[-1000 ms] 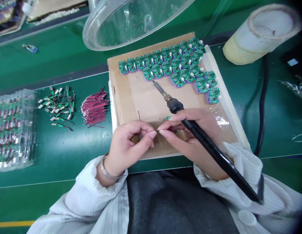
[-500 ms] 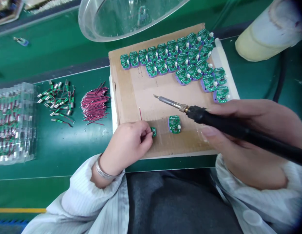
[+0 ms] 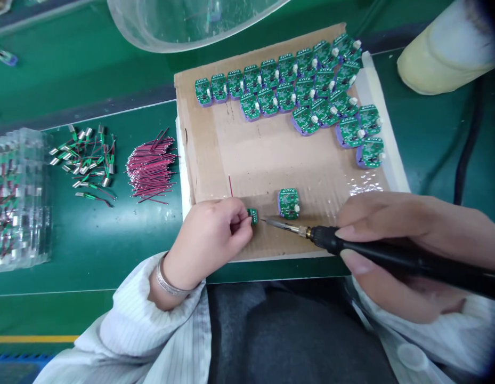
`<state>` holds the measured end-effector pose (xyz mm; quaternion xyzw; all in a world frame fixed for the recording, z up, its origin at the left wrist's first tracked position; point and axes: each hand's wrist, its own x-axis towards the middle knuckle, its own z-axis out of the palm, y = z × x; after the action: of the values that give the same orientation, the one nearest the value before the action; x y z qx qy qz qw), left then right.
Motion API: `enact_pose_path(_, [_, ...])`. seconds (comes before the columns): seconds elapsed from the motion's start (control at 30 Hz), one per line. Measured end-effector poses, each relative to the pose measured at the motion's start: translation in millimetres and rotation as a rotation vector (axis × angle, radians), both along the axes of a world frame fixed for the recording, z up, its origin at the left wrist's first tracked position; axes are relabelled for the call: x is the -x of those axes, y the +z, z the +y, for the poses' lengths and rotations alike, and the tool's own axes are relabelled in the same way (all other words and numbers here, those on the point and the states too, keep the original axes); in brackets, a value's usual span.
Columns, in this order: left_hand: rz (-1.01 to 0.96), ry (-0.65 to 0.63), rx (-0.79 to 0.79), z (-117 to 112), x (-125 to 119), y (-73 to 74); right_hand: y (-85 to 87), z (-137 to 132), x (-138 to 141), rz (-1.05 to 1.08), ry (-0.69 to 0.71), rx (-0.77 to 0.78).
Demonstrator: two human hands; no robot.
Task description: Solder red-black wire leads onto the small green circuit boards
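My right hand (image 3: 411,229) grips a black-handled soldering iron (image 3: 329,238). Its metal tip points left and is a small gap away from the edge of a green circuit board (image 3: 252,215). That board lies mostly hidden beneath the closed fingers of my left hand (image 3: 217,226), which rests on the cardboard (image 3: 251,152). A thin red wire (image 3: 230,185) sticks up from behind my left fingers; where it ends inside the pinch is hidden. Just above the iron's shaft sits another circuit board (image 3: 289,203) with a purple underside and a white connector.
Several finished-looking boards (image 3: 286,97) stand in rows along the cardboard's back and right. Left of it lie a pile of red wires (image 3: 151,169), green-and-red wired metal parts (image 3: 87,160) and stacked clear trays (image 3: 19,197). A clear basin (image 3: 151,37) and a pale cylinder (image 3: 443,53) stand behind.
My right hand has brought the soldering iron down, its tip now close to the board at my left fingers. My left hand has stayed in place. The view has shifted slightly.
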<state>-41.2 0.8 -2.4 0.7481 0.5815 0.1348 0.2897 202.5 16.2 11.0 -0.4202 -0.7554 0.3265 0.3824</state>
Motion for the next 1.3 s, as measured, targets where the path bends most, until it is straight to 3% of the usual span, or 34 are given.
enact_pose_path(0.1, [-0.002, 0.000, -0.003, 0.7, -0.5, 0.5, -5.5, -1.9, 7.6, 0.062, 0.094, -0.085])
enact_pose_path(0.17, [-0.006, 0.002, -0.003, 0.8, -0.7, 0.5, -6.5, -1.6, 9.9, 0.032, 0.077, -0.103])
enact_pose_path(0.4, [-0.008, 0.003, -0.003, 0.3, -0.6, -0.2, 5.2, 10.6, 10.3, -0.075, 0.212, -0.141])
enact_pose_path(0.87, [0.000, 0.007, -0.002, 1.2, -1.2, 0.3, 2.8, 10.6, 13.2, -0.046, 0.209, -0.179])
enact_pose_path(1.13, [-0.001, 0.006, -0.003, 0.5, -1.6, -0.5, -5.8, -1.2, 11.4, 0.027, 0.056, -0.089])
enact_pose_path(1.3, [-0.009, -0.001, 0.009, 1.0, -0.9, 0.1, -6.6, -0.8, 10.6, 0.043, 0.065, -0.082])
